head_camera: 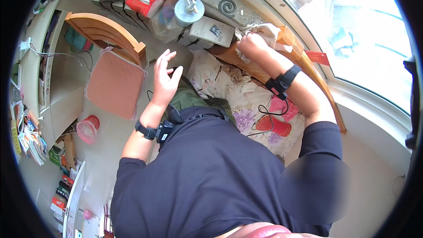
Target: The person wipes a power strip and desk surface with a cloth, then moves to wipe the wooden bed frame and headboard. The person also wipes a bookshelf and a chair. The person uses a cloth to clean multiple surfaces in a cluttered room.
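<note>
My right hand [252,45] grips a pale cloth [266,33] against the wooden headboard [290,39] of a bed, beside the window. Folds of the cloth stick out around my fist, and its far side is partly hidden by the hand. My left hand [167,77] is raised in the air with fingers apart and holds nothing. Below and beyond it stands a wooden chair [105,33] with a pink seat cushion [115,84]. Each of my wrists wears a black strap with a small device.
A floral bedsheet [244,105] carries a red container [274,125] and a pink cloth [286,107]. On the sill lies a mosquito coil [227,8]; a white box [211,31] and a round pale-blue container [189,11] stand nearby. A pink wastebasket [87,129] is on the floor.
</note>
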